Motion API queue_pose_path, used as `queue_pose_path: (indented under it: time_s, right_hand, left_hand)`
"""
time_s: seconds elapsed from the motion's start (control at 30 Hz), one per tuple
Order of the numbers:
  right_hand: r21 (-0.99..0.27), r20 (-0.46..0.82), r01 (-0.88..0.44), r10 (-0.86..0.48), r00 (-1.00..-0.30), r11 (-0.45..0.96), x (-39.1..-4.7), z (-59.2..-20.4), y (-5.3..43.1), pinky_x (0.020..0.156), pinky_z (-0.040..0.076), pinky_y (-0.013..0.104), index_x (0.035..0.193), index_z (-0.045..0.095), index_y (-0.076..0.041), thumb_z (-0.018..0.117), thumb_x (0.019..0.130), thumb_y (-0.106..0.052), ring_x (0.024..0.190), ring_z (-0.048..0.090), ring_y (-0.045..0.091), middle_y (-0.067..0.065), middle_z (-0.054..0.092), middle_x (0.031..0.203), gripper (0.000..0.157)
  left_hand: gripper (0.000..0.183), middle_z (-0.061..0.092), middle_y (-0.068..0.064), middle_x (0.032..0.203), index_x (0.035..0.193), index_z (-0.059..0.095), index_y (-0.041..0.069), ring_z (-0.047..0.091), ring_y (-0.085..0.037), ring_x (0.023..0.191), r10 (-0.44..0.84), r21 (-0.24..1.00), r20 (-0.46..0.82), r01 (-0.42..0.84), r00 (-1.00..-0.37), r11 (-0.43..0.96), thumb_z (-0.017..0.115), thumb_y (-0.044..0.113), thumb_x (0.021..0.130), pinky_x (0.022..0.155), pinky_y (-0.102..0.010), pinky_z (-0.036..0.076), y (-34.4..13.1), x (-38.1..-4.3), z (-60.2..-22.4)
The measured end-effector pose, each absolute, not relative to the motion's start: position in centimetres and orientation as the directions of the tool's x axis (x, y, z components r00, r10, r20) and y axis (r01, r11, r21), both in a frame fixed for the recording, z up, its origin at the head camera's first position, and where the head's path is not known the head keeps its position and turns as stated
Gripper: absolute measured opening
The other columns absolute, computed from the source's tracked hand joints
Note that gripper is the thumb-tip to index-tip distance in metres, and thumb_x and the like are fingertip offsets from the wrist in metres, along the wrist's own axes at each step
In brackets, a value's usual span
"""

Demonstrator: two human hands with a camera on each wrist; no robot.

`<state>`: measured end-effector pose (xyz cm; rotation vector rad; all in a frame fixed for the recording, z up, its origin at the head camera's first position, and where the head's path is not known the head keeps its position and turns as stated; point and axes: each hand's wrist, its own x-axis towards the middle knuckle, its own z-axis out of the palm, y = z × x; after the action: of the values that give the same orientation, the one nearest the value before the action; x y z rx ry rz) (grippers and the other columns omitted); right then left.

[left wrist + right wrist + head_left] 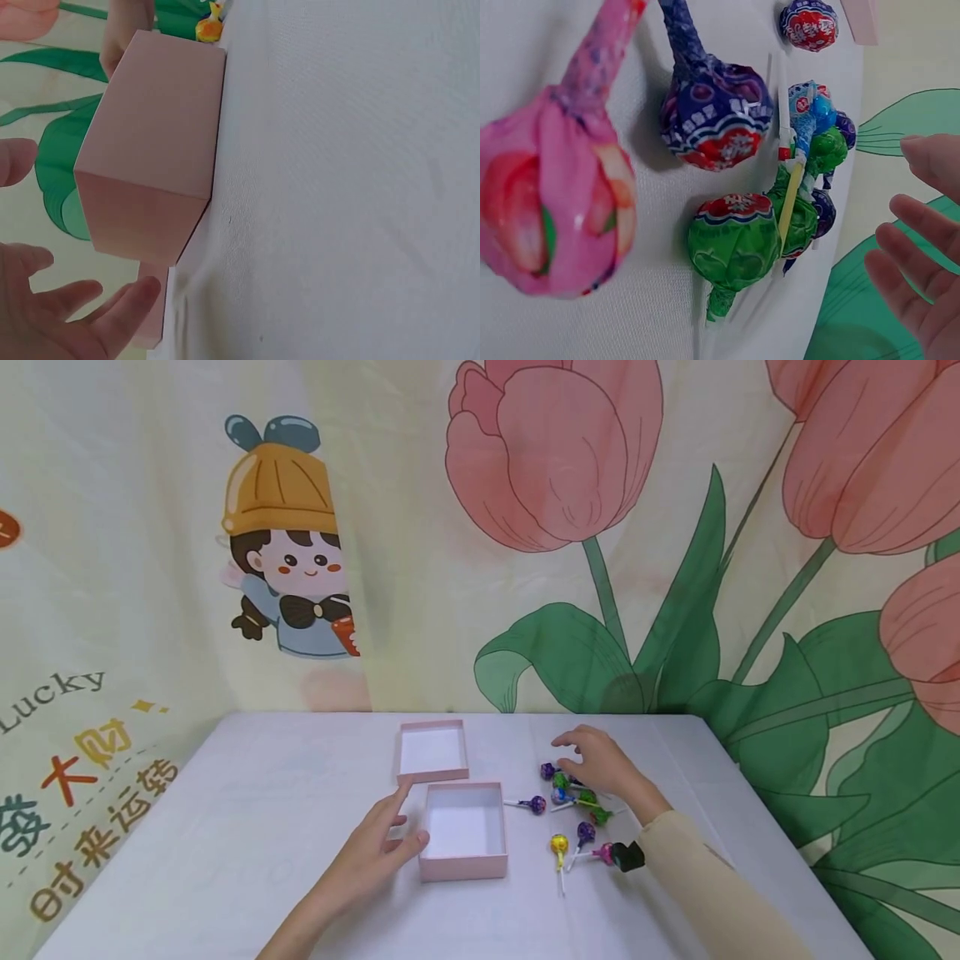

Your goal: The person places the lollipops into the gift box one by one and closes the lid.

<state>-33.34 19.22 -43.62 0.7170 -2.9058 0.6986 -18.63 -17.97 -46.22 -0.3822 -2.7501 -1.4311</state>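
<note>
My left hand (371,843) is beside a pink box (463,867), its fingers loosely spread and holding nothing. The box stands with its top uncovered and its white inside showing. In the left wrist view, a gap shows between the fingers and the box wall (154,112). Over the back of a group of wrapped lollipops hovers my right hand (603,764), fingers slightly bent and nothing in them. The group includes a green lollipop (735,244), a purple one (716,116) and a pink one (551,199). A yellow lollipop (559,843) lies nearer the front.
Behind the box lies a shallow pink lid (432,775), white inside facing up. One lollipop (537,805) lies apart, its stick pointing at the box. A white cloth covers the table (300,777), and a printed curtain (405,527) hangs along its back edge.
</note>
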Motion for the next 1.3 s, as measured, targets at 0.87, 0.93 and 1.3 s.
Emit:
queue_pose_path:
  time_s: [0.87,0.93,1.3]
  right_hand:
    - [-0.417,0.036,-0.372,-0.394,-0.918,0.829,-34.9,-45.4,17.4,0.089,0.058,0.04,0.12,0.079,-0.01,0.077,0.099,-0.014,0.094,0.063,0.017,0.004,0.072,0.108,0.022]
    - [-0.411,0.035,-0.376,-0.398,-0.917,0.831,-34.9,-45.5,17.3,0.087,0.058,0.038,0.118,0.079,-0.011,0.077,0.099,-0.014,0.09,0.063,0.016,0.002,0.073,0.105,0.02]
    - [-0.402,0.01,-0.376,-0.406,-0.914,0.835,-35.1,-45.3,17.0,0.086,0.058,0.037,0.111,0.079,-0.011,0.077,0.098,-0.013,0.084,0.063,0.012,-0.001,0.074,0.096,0.013]
  left_hand:
    - [0.076,0.045,-0.014,0.163,0.169,0.03,0.027,0.06,-0.026,0.127,0.15,0.899,-0.049,0.022,-0.987,0.437,0.067,0.023,0.103,0.095,-0.042,0.058,-16.6,-18.6,-47.1]
    - [0.076,0.044,-0.014,0.163,0.17,0.03,0.027,0.06,-0.026,0.126,0.155,0.902,-0.057,0.016,-0.986,0.431,0.066,0.021,0.103,0.095,-0.042,0.058,-16.7,-18.6,-47.2]
    - [0.079,0.043,-0.013,0.164,0.17,0.027,0.032,0.059,-0.023,0.125,0.187,0.891,-0.081,0.013,-0.979,0.453,0.067,0.024,0.102,0.099,-0.05,0.053,-17.1,-18.5,-47.4]
